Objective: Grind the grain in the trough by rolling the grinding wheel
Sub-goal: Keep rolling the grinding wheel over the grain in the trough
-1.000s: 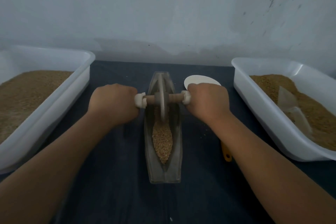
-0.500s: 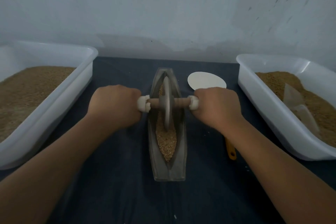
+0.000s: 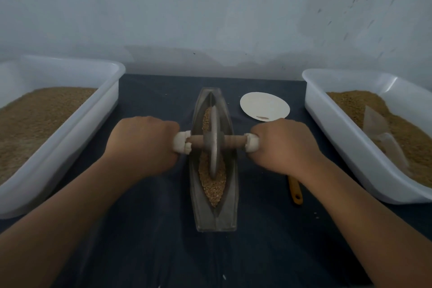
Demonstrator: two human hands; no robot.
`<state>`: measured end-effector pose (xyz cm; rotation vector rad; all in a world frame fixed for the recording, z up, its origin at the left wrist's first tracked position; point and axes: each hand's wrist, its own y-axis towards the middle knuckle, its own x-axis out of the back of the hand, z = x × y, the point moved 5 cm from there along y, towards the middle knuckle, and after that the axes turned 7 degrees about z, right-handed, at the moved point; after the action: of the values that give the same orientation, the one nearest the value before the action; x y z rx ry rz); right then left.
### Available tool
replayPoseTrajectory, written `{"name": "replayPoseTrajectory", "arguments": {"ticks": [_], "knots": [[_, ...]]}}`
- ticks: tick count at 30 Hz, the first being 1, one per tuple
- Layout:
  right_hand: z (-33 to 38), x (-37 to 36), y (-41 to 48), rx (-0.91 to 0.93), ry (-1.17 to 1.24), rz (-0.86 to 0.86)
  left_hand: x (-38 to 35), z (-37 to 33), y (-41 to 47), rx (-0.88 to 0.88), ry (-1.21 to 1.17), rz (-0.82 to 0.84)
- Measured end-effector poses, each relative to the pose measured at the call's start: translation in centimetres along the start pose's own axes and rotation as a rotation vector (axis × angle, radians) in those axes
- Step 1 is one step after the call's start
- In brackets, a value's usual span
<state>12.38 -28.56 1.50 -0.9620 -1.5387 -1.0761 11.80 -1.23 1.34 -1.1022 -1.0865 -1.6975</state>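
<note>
The grinding wheel (image 3: 213,141) is kept upright in the grain-filled trough (image 3: 214,217), its axle gripped tight by the left hand (image 3: 142,145) and right hand (image 3: 284,145).

The left hand (image 3: 142,145) and right hand (image 3: 285,147) are bare, as are both forearms.
</note>
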Motion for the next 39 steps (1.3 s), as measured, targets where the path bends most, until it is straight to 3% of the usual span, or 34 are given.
{"name": "replayPoseTrajectory", "arguments": {"ticks": [8,20,26,32,35,39], "knots": [[0.5,-0.4,3.9,-0.081,-0.100,-0.233,-0.9,0.8,4.3,0.095,-0.098,0.064],[0.1,-0.3,-0.6,-0.020,-0.019,-0.101,-0.6,0.1,1.0,-0.043,-0.012,-0.104],[0.8,0.4,5.6,-0.065,-0.119,-0.142,-1.9,1.2,4.9,0.142,-0.162,0.066],[0.1,-0.5,1.4,-0.037,-0.026,-0.088,0.3,0.1,1.5,0.003,-0.065,0.080],[0.3,-0.4,-2.1,-0.020,0.018,-0.171,0.7,-0.3,-1.2,-0.069,0.020,0.025],[0.2,-0.8,-0.1,-0.051,-0.034,-0.185,0.2,0.1,1.2,0.016,-0.050,0.134]]}}
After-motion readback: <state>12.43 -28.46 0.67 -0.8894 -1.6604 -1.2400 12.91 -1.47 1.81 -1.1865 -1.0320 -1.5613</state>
